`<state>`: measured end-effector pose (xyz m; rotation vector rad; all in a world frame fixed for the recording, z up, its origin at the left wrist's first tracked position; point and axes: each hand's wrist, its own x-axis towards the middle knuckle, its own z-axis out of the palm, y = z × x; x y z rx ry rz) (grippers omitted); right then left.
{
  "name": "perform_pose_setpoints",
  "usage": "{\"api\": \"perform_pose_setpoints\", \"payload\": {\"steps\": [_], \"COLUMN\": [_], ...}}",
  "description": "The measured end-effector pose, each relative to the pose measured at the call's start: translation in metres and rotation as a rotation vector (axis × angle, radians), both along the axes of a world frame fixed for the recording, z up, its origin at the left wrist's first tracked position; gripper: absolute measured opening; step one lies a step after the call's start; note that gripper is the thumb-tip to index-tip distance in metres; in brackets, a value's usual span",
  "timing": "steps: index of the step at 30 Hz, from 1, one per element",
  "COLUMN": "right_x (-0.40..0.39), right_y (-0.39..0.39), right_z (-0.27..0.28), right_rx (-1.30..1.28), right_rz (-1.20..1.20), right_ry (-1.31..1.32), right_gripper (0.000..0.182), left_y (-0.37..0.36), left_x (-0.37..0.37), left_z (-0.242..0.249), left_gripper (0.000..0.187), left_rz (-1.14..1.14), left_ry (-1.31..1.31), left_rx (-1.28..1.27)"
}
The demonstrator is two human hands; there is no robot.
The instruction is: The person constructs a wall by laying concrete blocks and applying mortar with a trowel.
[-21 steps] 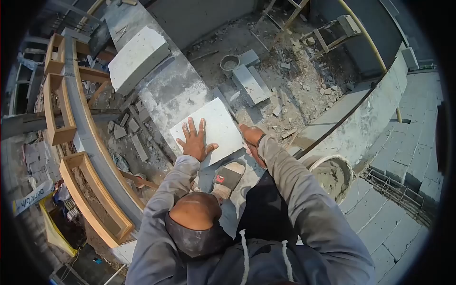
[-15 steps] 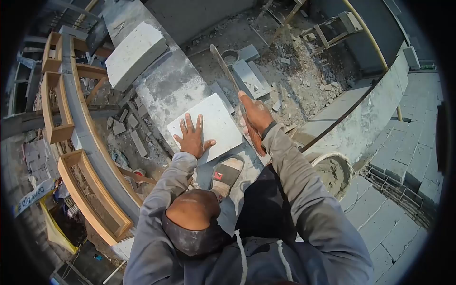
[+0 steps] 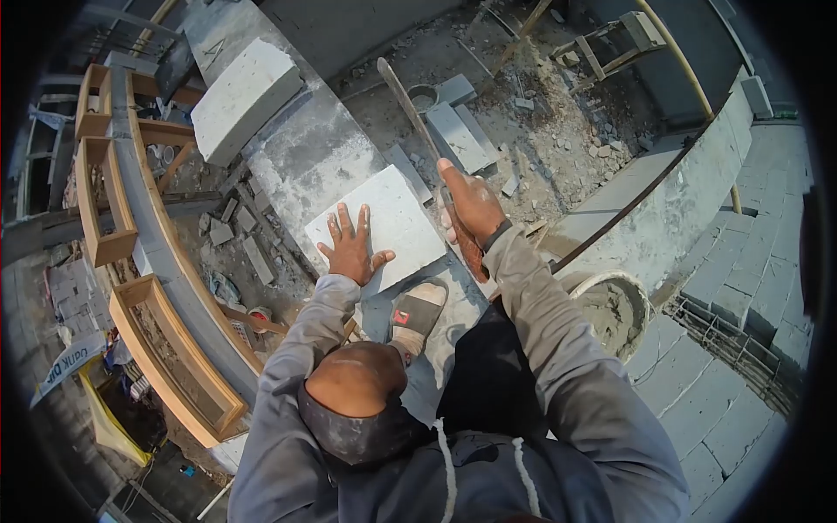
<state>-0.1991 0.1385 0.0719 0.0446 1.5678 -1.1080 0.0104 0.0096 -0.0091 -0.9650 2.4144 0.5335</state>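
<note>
- and here's the left hand (image 3: 350, 253), palm down, fingers and thumb spread wide, pressed on the top face of a pale, flat-topped rectangular block (image 3: 410, 227); it's open, gripping nothing.
- over to the right hand (image 3: 475, 209), closed around the reddish-brown handle of a long saw-like tool (image 3: 403, 98) with a narrow, worn grey blade.
- the hands are apart, left on the block, right just off the block's right-hand edge.
- the blade runs up and away from the right fist, its far end pointing past the block; whether it touches the block, i can't tell.
- the block lies flat on a long, grey, mottled concrete ledge (image 3: 318, 148), and farther along that same ledge sits a larger pale block with a curved side (image 3: 244, 100).
- down by the near edge of the block, a foot in a dark sandal with a red patch (image 3: 414, 318).
- right of the right forearm, a round, pale-rimmed bucket (image 3: 610, 314) holding grey wet mix.
- off to the left, curved light-brown wooden frames (image 3: 179, 362); beyond the blade, grey rectangular blocks (image 3: 458, 139) on rubble-strewn ground.
</note>
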Motion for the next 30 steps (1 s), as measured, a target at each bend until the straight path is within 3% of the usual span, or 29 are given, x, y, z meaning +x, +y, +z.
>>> {"api": "perform_pose_setpoints", "payload": {"steps": [2,4,6,8,9,10,12,17,20,23,26,30], "right_x": [-0.002,0.015,0.036,0.044,0.040,0.036,0.021,0.011,0.035,0.057,0.062,0.045], "right_y": [-0.008,-0.006,0.002,0.027,0.025,0.018,0.019,-0.002,-0.005,0.001,0.000,-0.008], "right_z": [0.031,0.032,-0.026,-0.081,-0.082,-0.067,-0.026,0.032,0.017,-0.041,-0.035,0.004], "right_rx": [-0.278,-0.294,-0.027,0.122,0.194,0.267,0.200,-0.288,-0.205,0.013,0.234,0.012], "right_rz": [-0.117,-0.140,0.009,0.122,0.177,0.233,0.131,-0.051,-0.198,-0.054,-0.016,-0.041], "right_ry": [0.221,0.249,0.066,0.132,0.165,0.194,-0.081,0.157,0.272,0.178,0.167,0.255], "right_gripper": [0.056,0.056,0.062,0.062,0.062,0.061,0.062,0.057,0.053,0.062,0.063,0.060], "left_y": [0.000,0.000,0.000,0.000,0.000,0.001,0.005,-0.001,-0.001,0.000,-0.005,-0.002], "left_x": [0.000,0.000,0.001,-0.003,-0.008,-0.008,0.001,-0.004,-0.002,0.000,-0.006,-0.006], "left_z": [-0.002,-0.001,0.000,0.003,0.008,0.010,0.008,0.006,0.003,0.004,0.007,0.012], "left_gripper": [0.108,0.108,0.108,0.108,0.106,0.105,0.106,0.107,0.108,0.108,0.108,0.106], "left_rz": [-0.002,0.013,0.012,0.001,0.007,0.021,0.040,0.051,0.029,0.023,0.030,0.061], "left_ry": [-0.017,-0.012,-0.008,-0.002,-0.044,-0.092,-0.075,-0.049,-0.017,-0.023,0.003,-0.025], "left_rx": [-0.012,0.009,0.009,0.002,0.011,0.029,0.048,0.043,0.018,0.019,0.022,0.064]}}
